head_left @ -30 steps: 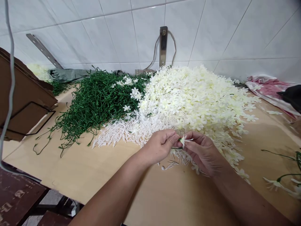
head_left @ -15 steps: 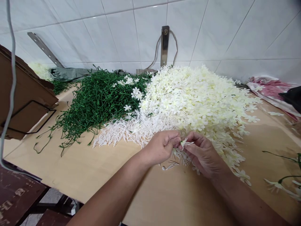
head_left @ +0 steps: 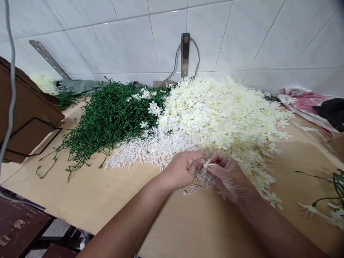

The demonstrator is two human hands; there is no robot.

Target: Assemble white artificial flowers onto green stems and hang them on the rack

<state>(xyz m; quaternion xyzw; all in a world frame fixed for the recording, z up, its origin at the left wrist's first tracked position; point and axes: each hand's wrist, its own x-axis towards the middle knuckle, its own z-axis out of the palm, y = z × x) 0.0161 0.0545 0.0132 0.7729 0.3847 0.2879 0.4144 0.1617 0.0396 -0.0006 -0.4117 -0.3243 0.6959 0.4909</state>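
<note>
Flower [head_left: 206, 165]: its green base has slipped from view; our fingerwork looks unfinished.
Right hand [head_left: 230, 176]: pinching the flower.
Left hand [head_left: 183, 168]: closed beside it; we can't tell on what.

A pale tiled wall [head_left: 228, 36] backs a light wooden surface [head_left: 102, 197], with an upright metal bracket [head_left: 185, 55] against the tiles — a thin cord [head_left: 199, 54] loops behind it — and a perforated metal strip [head_left: 49, 59] slanting at left. A grey cable [head_left: 13, 71] hangs before a brown cardboard box [head_left: 27, 104] and black wire frame [head_left: 44, 123]. Grey-green cloth [head_left: 77, 86] lies near the wall; at far right, pink-and-white fabric [head_left: 303, 98] sits beside a black item [head_left: 329, 111]. Lower left, a scuffed red-brown panel [head_left: 21, 222] shows.
</note>
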